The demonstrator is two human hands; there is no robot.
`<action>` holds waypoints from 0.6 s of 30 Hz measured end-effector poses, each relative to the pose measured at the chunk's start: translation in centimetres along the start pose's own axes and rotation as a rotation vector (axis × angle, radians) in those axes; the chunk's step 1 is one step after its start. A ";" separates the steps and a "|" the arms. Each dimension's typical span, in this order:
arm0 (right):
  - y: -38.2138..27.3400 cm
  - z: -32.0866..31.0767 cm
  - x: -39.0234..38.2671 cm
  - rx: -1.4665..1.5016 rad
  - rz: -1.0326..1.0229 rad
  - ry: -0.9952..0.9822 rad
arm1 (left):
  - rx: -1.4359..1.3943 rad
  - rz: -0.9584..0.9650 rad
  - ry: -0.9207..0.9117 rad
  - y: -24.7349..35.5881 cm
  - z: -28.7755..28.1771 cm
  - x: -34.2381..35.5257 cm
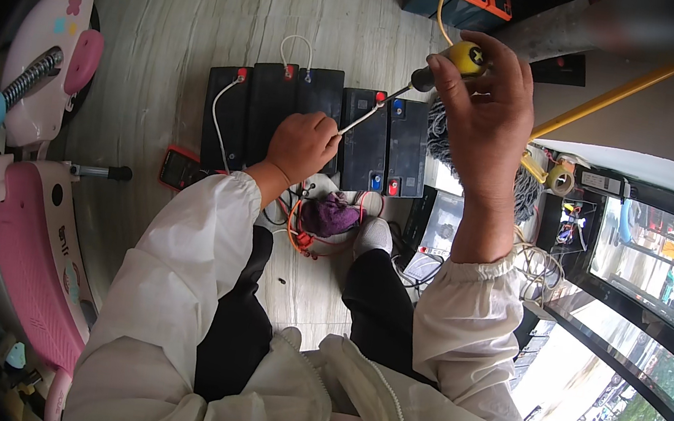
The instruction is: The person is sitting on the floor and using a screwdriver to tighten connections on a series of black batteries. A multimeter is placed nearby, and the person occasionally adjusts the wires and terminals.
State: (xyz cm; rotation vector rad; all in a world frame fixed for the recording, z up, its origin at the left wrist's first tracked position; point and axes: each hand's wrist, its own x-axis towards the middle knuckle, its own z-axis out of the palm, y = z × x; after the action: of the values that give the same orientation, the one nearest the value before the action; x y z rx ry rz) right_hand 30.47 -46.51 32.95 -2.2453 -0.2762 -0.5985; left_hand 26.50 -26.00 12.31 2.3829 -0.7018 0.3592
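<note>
My right hand (494,103) grips a screwdriver (464,58) by its yellow-and-black handle. Its shaft slants down and left to the red terminal (381,97) of a black battery (359,150). From that terminal a short white wire (357,119) runs into the closed fingers of my left hand (303,148), which hides its other end. Several black batteries stand side by side in a row, with red and blue terminals. Another white wire (216,105) hangs along the leftmost battery (224,132), and a looped white wire (298,38) arches over the two beside it.
A purple cloth (330,215) and orange leads lie between my feet. Left of them is a red-edged meter (179,168). A pink scooter (38,248) stands at the left. A grey mop head (526,193) and a yellow pole (611,102) are at the right, by a glass door (658,261).
</note>
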 end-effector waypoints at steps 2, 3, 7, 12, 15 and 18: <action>-0.2 0.0 -0.1 0.005 0.008 0.000 | -0.005 -0.031 0.020 0.0 0.1 0.0; -0.2 -0.1 -0.1 0.027 0.007 0.011 | -0.007 -0.047 0.030 0.0 0.1 0.1; -0.7 -0.6 -0.3 0.135 0.121 -0.013 | 0.013 -0.082 0.073 0.1 0.4 0.1; 0.0 -0.6 -0.6 0.008 0.019 0.018 | 0.056 -0.101 0.076 0.2 0.4 0.2; -0.2 -1.0 -0.5 0.015 0.031 0.012 | 0.055 -0.106 0.067 0.1 0.3 0.2; -0.1 -1.4 -0.5 0.004 0.025 -0.031 | 0.046 -0.111 0.061 0.3 0.3 0.4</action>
State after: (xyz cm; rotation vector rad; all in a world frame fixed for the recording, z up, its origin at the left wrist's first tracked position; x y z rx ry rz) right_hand 29.53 -47.49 33.56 -2.2526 -0.2638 -0.5500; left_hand 26.67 -26.51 12.37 2.4311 -0.5369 0.4027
